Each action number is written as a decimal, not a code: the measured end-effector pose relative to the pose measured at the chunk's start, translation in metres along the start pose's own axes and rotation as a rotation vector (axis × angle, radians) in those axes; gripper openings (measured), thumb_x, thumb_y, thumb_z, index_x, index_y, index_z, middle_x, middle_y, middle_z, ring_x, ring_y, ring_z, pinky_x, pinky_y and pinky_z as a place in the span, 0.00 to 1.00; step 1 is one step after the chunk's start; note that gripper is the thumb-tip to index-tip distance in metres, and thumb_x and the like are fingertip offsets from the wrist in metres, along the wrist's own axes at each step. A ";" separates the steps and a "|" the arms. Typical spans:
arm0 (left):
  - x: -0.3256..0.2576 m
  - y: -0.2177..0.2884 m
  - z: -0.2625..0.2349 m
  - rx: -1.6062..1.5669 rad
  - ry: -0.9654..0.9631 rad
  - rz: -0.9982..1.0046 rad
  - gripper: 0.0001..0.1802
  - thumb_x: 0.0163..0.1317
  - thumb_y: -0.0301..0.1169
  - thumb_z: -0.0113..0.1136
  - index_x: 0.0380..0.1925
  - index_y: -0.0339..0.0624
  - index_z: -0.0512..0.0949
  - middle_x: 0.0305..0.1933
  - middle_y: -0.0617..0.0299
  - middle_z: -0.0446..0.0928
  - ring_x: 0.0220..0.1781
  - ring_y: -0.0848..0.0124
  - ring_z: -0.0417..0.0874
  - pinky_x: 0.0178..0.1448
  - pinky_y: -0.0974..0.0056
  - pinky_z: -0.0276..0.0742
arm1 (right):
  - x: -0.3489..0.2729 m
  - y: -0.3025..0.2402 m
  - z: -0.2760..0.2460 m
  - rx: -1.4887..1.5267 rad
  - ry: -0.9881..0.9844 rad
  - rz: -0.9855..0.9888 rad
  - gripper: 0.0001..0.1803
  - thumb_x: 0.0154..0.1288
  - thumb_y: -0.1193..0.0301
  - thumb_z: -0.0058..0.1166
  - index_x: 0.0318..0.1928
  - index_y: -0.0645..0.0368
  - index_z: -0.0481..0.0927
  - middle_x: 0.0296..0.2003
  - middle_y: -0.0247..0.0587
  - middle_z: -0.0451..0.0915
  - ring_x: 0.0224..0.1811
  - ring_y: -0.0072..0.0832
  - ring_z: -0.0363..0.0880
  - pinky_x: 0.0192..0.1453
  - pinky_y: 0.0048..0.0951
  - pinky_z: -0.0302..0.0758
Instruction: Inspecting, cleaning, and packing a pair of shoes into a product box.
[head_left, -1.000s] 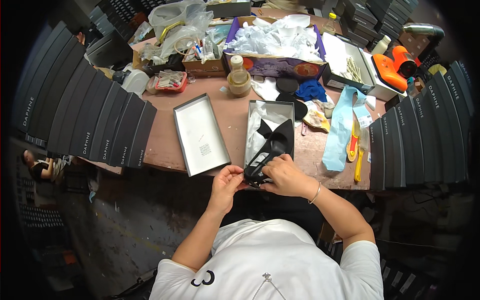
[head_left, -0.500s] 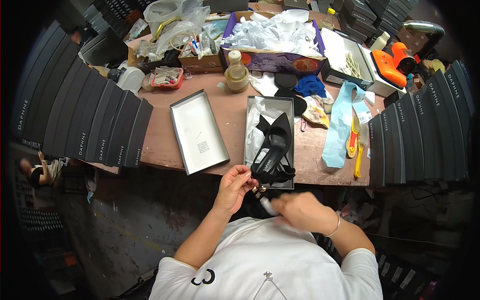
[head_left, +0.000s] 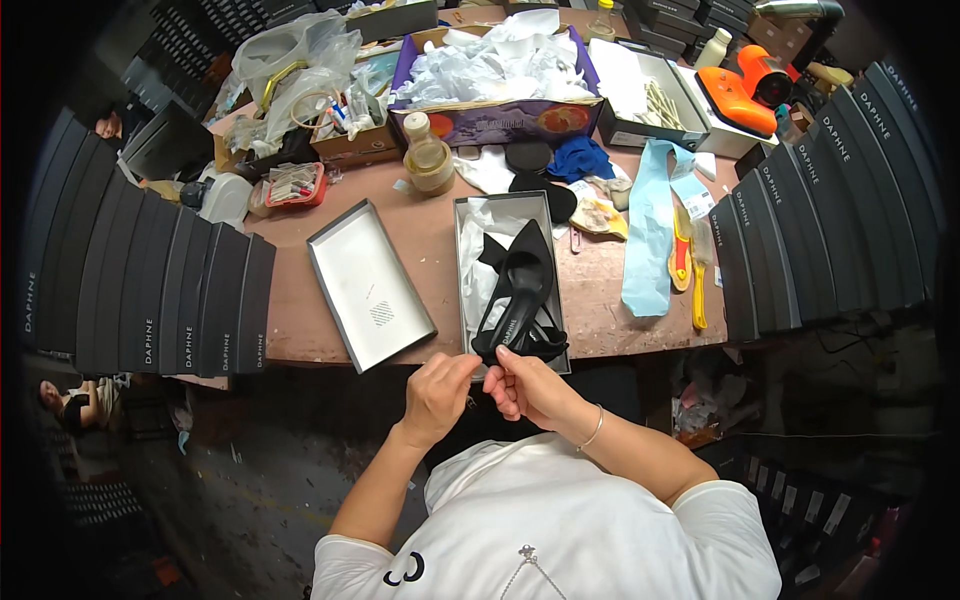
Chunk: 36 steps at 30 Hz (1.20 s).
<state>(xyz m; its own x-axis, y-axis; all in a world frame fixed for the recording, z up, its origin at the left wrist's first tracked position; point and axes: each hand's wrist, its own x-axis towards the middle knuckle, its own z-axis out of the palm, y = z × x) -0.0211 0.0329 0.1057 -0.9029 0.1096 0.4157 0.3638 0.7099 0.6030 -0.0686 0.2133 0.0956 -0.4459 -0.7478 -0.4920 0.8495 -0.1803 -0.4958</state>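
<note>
Cluttered brown worktable; both hands' fingers pinch something small, unclear, beside shoebox.

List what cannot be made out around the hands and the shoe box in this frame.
- Head view: whatever the left hand and right hand pinch is too small, covered by fingers.
- Black shoe: whether a second lies beneath is hidden.
- Shoe box near edge: hidden behind the hands.

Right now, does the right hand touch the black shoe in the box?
Touching. The head view shows the right hand with its fingertips on the near end of the black shoe at the box edge.
</note>
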 end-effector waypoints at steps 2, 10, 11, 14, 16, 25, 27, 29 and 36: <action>0.002 -0.003 0.000 0.023 -0.004 -0.040 0.08 0.56 0.22 0.61 0.38 0.35 0.78 0.32 0.54 0.80 0.31 0.60 0.80 0.35 0.61 0.76 | -0.004 0.000 0.003 -0.052 0.062 -0.022 0.20 0.74 0.57 0.44 0.31 0.59 0.77 0.22 0.29 0.73 0.18 0.16 0.69 0.20 0.18 0.63; 0.009 -0.031 -0.016 -1.111 -0.761 -0.849 0.17 0.70 0.40 0.53 0.43 0.38 0.82 0.28 0.70 0.77 0.26 0.84 0.69 0.30 0.77 0.65 | -0.030 -0.018 -0.007 -1.301 0.227 -0.781 0.08 0.63 0.73 0.56 0.37 0.67 0.80 0.31 0.47 0.77 0.30 0.42 0.77 0.35 0.34 0.75; 0.014 -0.031 -0.016 -1.093 -0.771 -0.838 0.17 0.70 0.40 0.53 0.43 0.38 0.82 0.28 0.69 0.77 0.26 0.84 0.70 0.30 0.77 0.65 | -0.031 -0.018 -0.008 -1.326 0.238 -0.839 0.08 0.63 0.73 0.57 0.38 0.66 0.80 0.32 0.46 0.78 0.30 0.42 0.78 0.35 0.34 0.75; 0.032 -0.016 -0.033 -0.602 -0.646 -0.470 0.11 0.65 0.33 0.60 0.37 0.35 0.83 0.27 0.62 0.78 0.29 0.75 0.76 0.33 0.70 0.70 | -0.041 -0.026 -0.007 -1.615 0.214 -0.902 0.07 0.62 0.73 0.58 0.38 0.65 0.80 0.37 0.46 0.78 0.34 0.42 0.80 0.39 0.34 0.78; 0.046 0.001 -0.040 -0.374 -0.549 -0.272 0.08 0.58 0.29 0.65 0.34 0.35 0.83 0.28 0.56 0.79 0.30 0.66 0.79 0.35 0.65 0.74 | -0.043 -0.027 -0.009 -1.617 0.223 -0.918 0.07 0.62 0.73 0.57 0.37 0.65 0.80 0.37 0.47 0.79 0.36 0.42 0.81 0.40 0.33 0.78; 0.038 0.015 -0.010 0.107 -0.308 0.249 0.05 0.53 0.25 0.62 0.31 0.38 0.78 0.41 0.57 0.79 0.35 0.66 0.79 0.38 0.63 0.76 | -0.046 -0.028 -0.035 -1.225 0.234 -0.624 0.09 0.62 0.76 0.53 0.26 0.69 0.74 0.37 0.53 0.78 0.38 0.44 0.80 0.41 0.33 0.75; 0.040 0.021 -0.010 -0.024 -0.303 0.111 0.05 0.56 0.28 0.60 0.30 0.39 0.76 0.45 0.56 0.78 0.41 0.63 0.81 0.39 0.62 0.78 | -0.045 -0.024 -0.031 -1.319 0.210 -0.779 0.08 0.60 0.77 0.54 0.27 0.69 0.75 0.37 0.51 0.78 0.34 0.44 0.79 0.39 0.33 0.77; 0.043 0.008 -0.006 -0.227 -0.409 0.050 0.06 0.54 0.26 0.61 0.29 0.37 0.74 0.48 0.52 0.76 0.39 0.60 0.81 0.41 0.61 0.77 | -0.042 -0.024 -0.028 -1.378 0.188 -0.924 0.07 0.60 0.77 0.55 0.28 0.69 0.75 0.37 0.50 0.78 0.32 0.44 0.78 0.38 0.34 0.77; 0.052 -0.013 -0.005 -0.416 -0.550 -0.105 0.15 0.56 0.33 0.64 0.23 0.34 0.71 0.25 0.54 0.71 0.28 0.58 0.76 0.32 0.58 0.71 | -0.042 -0.064 -0.030 -1.999 0.188 -1.172 0.07 0.48 0.73 0.61 0.31 0.58 0.79 0.39 0.36 0.78 0.41 0.28 0.78 0.39 0.28 0.75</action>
<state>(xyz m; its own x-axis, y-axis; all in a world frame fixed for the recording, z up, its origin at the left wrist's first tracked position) -0.0718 0.0260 0.1230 -0.8831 0.4692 0.0023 0.2270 0.4229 0.8773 -0.1125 0.2753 0.1261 -0.4722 -0.7610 0.4449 -0.8800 0.3784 -0.2870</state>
